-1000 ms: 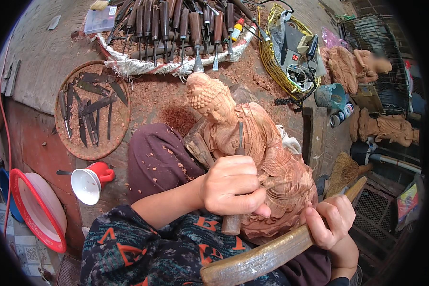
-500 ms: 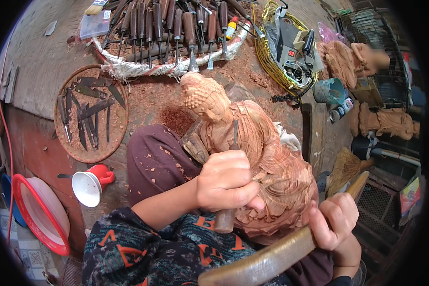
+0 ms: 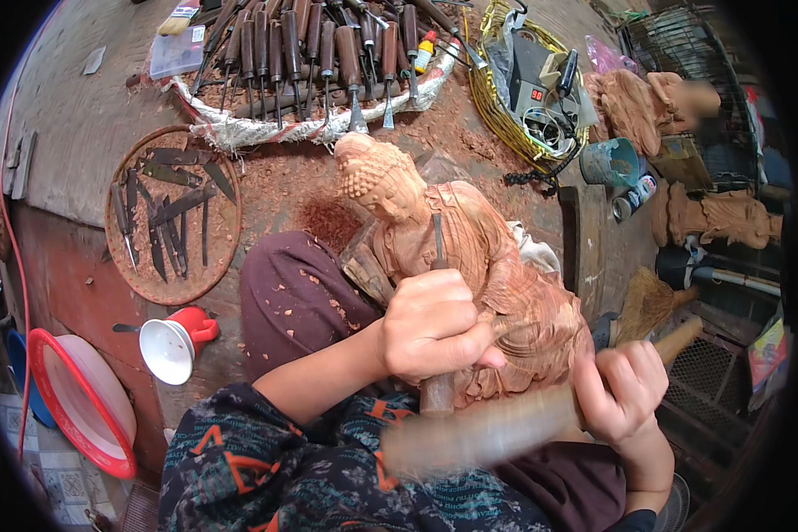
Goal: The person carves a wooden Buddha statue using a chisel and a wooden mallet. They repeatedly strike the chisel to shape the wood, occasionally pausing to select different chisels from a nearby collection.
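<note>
The wooden statue (image 3: 498,257), a seated figure, lies tilted against the person's lap, base toward the body and head pointing away. Nearest, at the near side of the statue's base, a mallet (image 3: 483,434) shows as a blur, its other end wrapped in the closed right hand (image 3: 622,390). Short, even taps from a loose wrist seem best, since a heavy blow could split the fine folds.

Over the statue's middle, the left hand (image 3: 439,328) is clenched round the handle of a chisel (image 3: 438,241). The butt sticks out on the near side of the fist, close to the mallet; I cannot tell whether they touch. The slim shank reaches to the statue's chest, where the edge is too small to judge. Good practice would be to steady the fist on the wood, strike in line with the shank and watch the edge rather than the butt. A lower lean should skim; a steeper one would bite deeper.

A leg (image 3: 297,301) beside the statue probably helps brace it. Farther out, reddish shavings (image 3: 328,223) lie near the statue's shoulder, a round tray (image 3: 211,270) of blades sits well to its left, and wood-handled tools (image 3: 275,53) are massed beyond its head.
</note>
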Tool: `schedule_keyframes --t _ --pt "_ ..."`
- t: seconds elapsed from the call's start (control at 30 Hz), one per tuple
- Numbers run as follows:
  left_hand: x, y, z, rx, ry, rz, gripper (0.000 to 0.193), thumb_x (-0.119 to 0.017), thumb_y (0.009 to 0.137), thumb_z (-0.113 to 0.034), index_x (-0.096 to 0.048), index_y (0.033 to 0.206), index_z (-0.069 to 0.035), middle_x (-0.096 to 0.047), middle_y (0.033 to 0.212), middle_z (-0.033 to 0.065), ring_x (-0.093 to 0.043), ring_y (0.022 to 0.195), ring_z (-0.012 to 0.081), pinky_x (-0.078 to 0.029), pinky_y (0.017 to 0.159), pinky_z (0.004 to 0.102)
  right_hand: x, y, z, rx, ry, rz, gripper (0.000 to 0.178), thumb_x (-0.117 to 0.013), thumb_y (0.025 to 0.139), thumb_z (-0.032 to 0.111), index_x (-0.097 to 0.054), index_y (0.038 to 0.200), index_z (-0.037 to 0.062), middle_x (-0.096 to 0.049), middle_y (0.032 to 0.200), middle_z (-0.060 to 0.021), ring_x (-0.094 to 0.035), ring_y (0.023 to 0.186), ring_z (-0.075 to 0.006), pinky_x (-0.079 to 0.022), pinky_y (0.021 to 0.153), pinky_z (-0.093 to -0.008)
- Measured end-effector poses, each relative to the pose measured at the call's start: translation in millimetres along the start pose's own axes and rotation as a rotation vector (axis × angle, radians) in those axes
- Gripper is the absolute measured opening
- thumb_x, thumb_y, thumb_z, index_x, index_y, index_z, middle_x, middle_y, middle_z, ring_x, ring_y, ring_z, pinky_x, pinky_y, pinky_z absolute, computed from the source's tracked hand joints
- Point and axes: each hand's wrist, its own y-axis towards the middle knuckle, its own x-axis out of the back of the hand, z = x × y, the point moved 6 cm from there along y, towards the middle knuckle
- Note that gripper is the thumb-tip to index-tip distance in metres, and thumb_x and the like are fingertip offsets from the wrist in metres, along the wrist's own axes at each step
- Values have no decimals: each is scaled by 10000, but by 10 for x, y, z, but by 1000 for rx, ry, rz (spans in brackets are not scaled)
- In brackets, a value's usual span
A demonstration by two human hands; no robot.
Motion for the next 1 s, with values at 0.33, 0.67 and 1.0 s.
schedule_keyframes --t 0.33,0.67,1.0 --pt "71 10 -17 41 -44 21 295 -679 897 -220 -588 853 57 -474 598 34 -478 490 169 -445 471 318 61 -43 10 -27 151 -129 397 -690 703 -68 -613 1020 158 -492 706 5 -458 540 -134 -348 455 -264" --pt "74 9 10 73 -91 -37 291 -772 788 -191 -577 812 24 -361 604 26 -407 495 193 -339 449 320 51 -40 15 7 159 -160 442 -702 678 -74 -615 1018 194 -449 684 13 -460 548 -137 -373 457 -265" --pt "31 -6 39 62 -56 -6 279 -760 795 -188 -566 786 12 -360 592 16 -387 480 180 -300 444 315 -23 -22 -41 28 34 -93 378 -680 659 56 -599 1015 155 -486 700 -1 -476 558 -136 -351 471 -251"
